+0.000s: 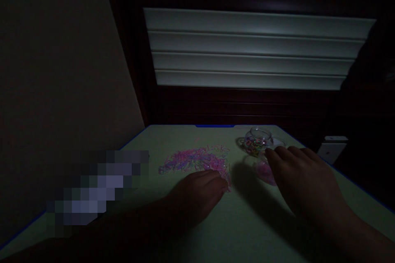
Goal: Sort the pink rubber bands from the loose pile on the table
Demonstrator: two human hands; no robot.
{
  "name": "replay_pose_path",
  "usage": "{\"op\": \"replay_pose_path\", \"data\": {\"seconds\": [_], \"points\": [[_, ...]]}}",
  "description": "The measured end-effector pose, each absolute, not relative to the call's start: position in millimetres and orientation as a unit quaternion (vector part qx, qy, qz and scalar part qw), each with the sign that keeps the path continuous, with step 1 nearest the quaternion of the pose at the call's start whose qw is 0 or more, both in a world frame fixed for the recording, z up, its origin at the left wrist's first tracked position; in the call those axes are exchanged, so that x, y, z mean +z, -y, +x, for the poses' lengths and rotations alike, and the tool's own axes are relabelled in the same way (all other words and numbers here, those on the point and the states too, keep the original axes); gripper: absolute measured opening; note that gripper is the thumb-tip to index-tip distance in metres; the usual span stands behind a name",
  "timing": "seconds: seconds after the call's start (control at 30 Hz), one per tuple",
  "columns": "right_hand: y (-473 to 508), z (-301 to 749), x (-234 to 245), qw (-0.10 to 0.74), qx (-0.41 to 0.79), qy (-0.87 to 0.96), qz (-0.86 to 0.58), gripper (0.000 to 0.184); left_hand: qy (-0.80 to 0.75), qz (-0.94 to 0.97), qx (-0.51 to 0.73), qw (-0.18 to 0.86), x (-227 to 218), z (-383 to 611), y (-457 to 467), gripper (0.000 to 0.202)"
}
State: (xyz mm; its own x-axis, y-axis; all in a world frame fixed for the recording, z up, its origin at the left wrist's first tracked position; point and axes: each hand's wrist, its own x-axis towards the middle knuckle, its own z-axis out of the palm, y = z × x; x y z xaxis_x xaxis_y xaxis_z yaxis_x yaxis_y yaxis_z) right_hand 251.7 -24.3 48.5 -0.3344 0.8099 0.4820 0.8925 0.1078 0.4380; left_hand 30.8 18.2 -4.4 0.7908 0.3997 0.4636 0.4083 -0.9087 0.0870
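Note:
A loose pile of small pink and purple rubber bands point(197, 159) is spread over the pale tabletop. My left hand point(202, 191) rests at the pile's near right edge, fingers curled together; whatever is under them is hidden. To the right, my right hand point(304, 176) is closed over the top and right side of a small clear jar point(264, 171) with pink contents. Its fingertips are at the jar's rim, and the thumb is out of sight. Just behind stands a second clear jar point(257, 141), open at the top, with multicoloured bands inside.
The pale table point(216, 230) has a blue edge. A blurred, pixelated object point(101, 189) lies at its left side. A round clear lid-like piece point(279, 141) sits by the rear jar. Beyond the right edge is a white box point(331, 150). The room is dim.

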Motion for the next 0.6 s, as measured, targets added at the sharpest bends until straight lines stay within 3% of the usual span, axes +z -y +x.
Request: {"op": "replay_pose_path", "data": {"seconds": [0.17, 0.4, 0.6], "points": [[23, 246, 45, 0.107, -0.306, 0.791, -0.518, 0.016, 0.231, -0.944, -0.236, 0.009, -4, 31, -18, 0.016], [18, 232, 27, 0.091, -0.089, 0.869, -0.478, 0.011, 0.263, -0.94, -0.216, 0.021, -5, 31, -18, 0.017], [16, 232, 24, 0.098, -0.075, 0.877, -0.465, 0.018, 0.341, -0.912, -0.22, 0.06, -6, 32, -20, 0.016]]}}
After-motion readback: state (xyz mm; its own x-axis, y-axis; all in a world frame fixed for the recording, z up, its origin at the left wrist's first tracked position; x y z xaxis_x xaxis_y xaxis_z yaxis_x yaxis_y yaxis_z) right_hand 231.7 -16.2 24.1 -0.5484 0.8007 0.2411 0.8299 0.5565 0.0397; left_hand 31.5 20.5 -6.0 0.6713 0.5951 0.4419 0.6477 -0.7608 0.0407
